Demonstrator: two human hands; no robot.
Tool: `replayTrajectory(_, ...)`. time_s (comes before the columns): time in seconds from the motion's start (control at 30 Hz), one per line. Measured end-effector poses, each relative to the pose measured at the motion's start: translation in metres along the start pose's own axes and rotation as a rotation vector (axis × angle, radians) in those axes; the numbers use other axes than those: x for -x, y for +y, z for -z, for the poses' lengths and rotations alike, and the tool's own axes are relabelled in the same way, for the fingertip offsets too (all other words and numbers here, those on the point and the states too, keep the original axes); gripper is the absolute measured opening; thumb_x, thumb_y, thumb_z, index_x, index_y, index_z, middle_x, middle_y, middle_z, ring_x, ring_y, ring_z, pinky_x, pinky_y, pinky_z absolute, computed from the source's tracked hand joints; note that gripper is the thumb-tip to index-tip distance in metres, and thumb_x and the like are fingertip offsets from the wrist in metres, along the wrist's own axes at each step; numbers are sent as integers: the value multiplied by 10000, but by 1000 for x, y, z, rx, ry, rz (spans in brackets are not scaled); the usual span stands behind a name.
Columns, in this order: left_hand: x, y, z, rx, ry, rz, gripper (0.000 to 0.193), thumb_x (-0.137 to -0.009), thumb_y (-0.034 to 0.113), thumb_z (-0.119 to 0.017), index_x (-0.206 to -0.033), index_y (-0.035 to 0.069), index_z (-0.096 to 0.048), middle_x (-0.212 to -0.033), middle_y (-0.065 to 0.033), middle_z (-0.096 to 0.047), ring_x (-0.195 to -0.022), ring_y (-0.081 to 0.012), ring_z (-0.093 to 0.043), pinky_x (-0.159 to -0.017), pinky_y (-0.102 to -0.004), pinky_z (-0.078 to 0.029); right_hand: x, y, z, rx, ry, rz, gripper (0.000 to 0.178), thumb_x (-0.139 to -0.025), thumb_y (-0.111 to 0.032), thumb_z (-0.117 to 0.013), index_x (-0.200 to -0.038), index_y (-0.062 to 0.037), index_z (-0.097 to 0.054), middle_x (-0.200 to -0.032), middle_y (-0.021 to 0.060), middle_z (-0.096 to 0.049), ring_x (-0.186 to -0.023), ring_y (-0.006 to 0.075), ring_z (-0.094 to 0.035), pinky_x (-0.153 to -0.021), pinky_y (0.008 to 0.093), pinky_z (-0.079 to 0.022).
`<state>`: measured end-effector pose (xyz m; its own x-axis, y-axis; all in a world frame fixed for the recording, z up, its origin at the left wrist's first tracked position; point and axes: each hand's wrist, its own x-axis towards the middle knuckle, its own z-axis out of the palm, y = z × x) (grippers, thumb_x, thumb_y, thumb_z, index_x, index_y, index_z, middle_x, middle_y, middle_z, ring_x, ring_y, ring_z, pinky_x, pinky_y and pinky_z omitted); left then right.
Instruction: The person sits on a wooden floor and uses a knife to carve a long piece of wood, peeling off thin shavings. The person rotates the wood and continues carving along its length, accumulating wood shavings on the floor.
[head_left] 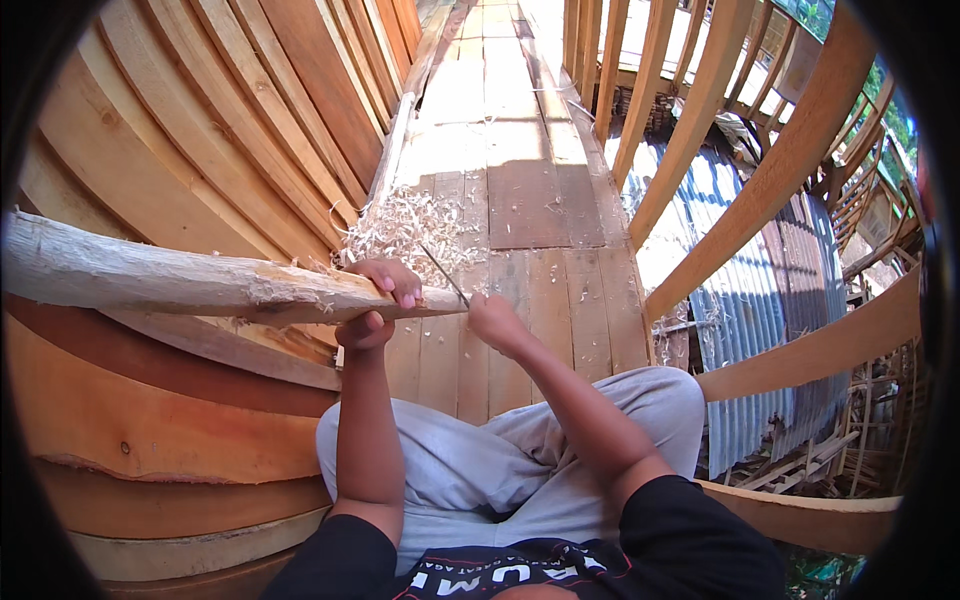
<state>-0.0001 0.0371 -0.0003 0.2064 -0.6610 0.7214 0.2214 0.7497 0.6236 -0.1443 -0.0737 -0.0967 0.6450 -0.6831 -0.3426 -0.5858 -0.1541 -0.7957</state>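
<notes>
A pale, peeled wooden pole (180,275) runs in from the left, its tapered end in front of the person, above the lap. The left hand (375,300) is wrapped round it near that end, fingers over the top and thumb beneath, parted only by the wood's thickness. The right hand (497,325) is curled into a fist round a thin blade's (442,272) hidden grip, the blade crossing at the pole's tip; whether it touches wood I cannot tell. Curled shavings (405,230) lie beyond on the plank floor (530,320). White lettering (510,575) marks the dark shirt (700,540), 1 part cut off.
</notes>
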Motion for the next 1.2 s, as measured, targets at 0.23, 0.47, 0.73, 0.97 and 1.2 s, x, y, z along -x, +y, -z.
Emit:
replayTrajectory(0.23,-1,-4,-9,72,-53,54,339,-698,227,-742,-921,37,-571,-762,-100,-587,-745,-219,-576,-708,-346,-450,-20,67,-2,-210,-118,-299,335,-904,-246,-350,-769,-13,-549,-642,179,-562,-528,299,-553,-476,478,-401)
replayTrajectory(0.47,0,-6,-13,146,-59,141,339,-683,132,-744,-960,44,-571,-819,-80,-576,-806,-211,-564,-749,-344,-456,5,55,-8,-459,-119,-415,343,-927,-319,-341,-665,-102,-386,-506,21,-340,-405,150,-328,-379,342,-217)
replayTrajectory(0.73,-8,-14,-11,106,32,250,388,-667,130,-738,-1005,56,-562,-872,-60,-558,-863,-207,-547,-794,-353,-453,24,39,-4,-558,-141,-342,359,-944,-367,-290,-681,-135,-367,-512,3,-311,-389,137,-281,-367,324,-196)
replayTrajectory(0.97,-27,-20,-14,65,123,309,400,-625,110,-678,-1004,53,-562,-854,-73,-582,-867,-221,-577,-801,-354,-478,29,46,11,-574,-185,-299,453,-962,-474,-266,-792,-91,-435,-581,32,-391,-442,147,-336,-396,337,-242)
replayTrajectory(1.2,-40,-16,-3,40,202,308,411,-653,141,-665,-1035,54,-542,-850,-77,-579,-841,-236,-596,-789,-369,-509,48,32,23,-663,-151,-312,458,-986,-477,-297,-795,-83,-430,-568,16,-361,-428,137,-313,-384,328,-231)
